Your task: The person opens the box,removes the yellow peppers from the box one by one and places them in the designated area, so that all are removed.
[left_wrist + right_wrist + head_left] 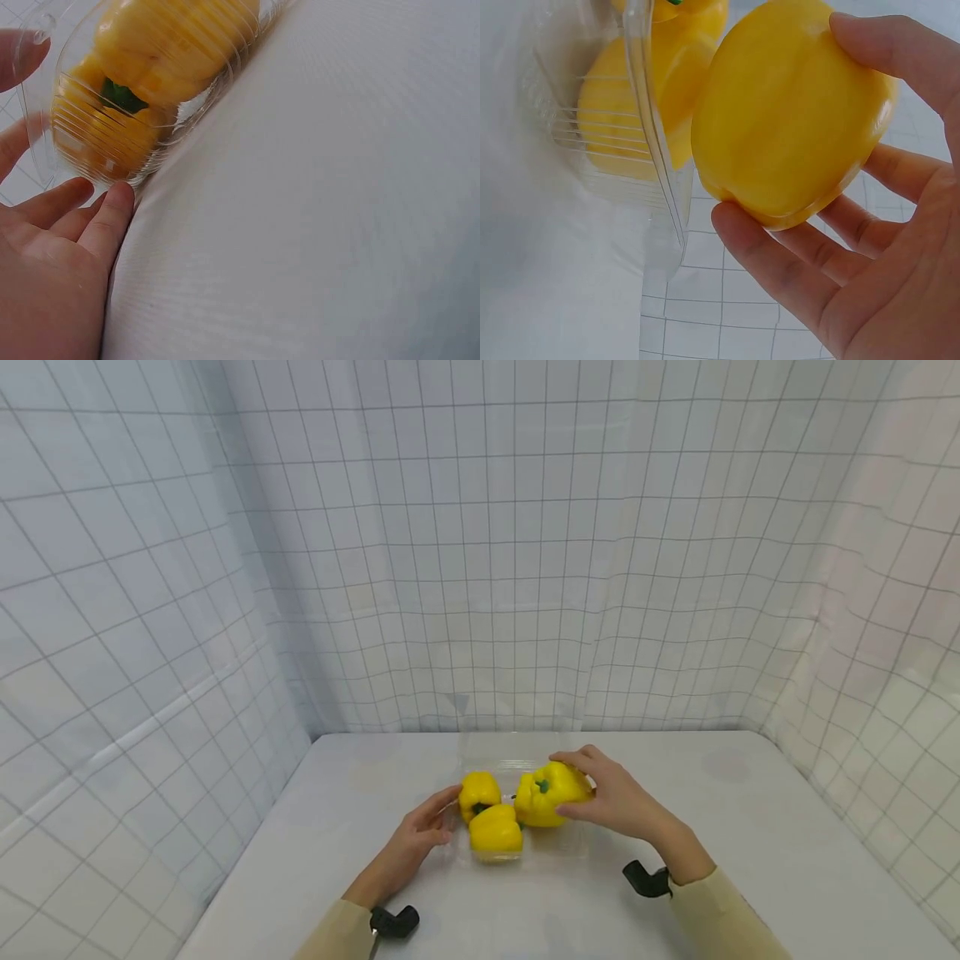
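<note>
A clear plastic clamshell container (51,169) sits on the table with its lid raised at the back. Inside it lie a yellow bell pepper (478,792) at the left and another yellow bell pepper (497,833) at the front. My right hand (618,797) grips a yellow bell pepper (787,112) between thumb and fingers, over the container's right side. How far that pepper sits inside the rim is hard to tell. At the left wall, my left hand (412,839) rests with loosely extended fingers (109,221) touching the plastic.
A white table (360,777) carries the container. White grid-patterned curtains (510,568) hang behind it and on both sides. Black wrist-worn pieces (647,880) sit at both cuffs.
</note>
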Tool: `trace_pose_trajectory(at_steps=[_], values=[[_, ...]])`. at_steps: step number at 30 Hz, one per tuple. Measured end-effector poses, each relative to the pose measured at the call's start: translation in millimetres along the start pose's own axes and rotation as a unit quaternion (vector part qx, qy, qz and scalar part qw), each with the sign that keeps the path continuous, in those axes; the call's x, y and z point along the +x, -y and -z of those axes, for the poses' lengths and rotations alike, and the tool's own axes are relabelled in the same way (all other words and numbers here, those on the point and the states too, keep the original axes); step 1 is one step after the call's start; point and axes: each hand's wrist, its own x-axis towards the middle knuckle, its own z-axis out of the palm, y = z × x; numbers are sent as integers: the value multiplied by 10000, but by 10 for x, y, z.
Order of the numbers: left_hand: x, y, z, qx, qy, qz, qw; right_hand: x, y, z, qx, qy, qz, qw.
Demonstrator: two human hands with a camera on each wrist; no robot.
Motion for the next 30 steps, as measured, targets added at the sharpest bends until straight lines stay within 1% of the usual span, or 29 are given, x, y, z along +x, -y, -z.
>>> trace_pose_trajectory(at_steps=[7, 12, 16, 20, 26, 30], values=[[-1, 16, -8, 41, -50, 90, 9999, 2, -56, 25, 77, -110, -114, 9998], [-8, 10, -2, 158, -64, 0, 9999, 12, -91, 90, 206, -247, -154, 9994], [-6, 17, -4, 179, -66, 11, 9998, 11, -130, 136, 322, -286, -197, 9989], [3, 20, 2, 195, -66, -30, 9998, 14, -186, 172, 480, -305, -319, 9979], [5, -3, -8, 162, -82, 9, 9998, 0, -257, 211, 670, -302, -595, 9955], [4, 16, -20, 149, -79, 35, 9999, -32, -308, 226, 759, -351, -641, 9944]])
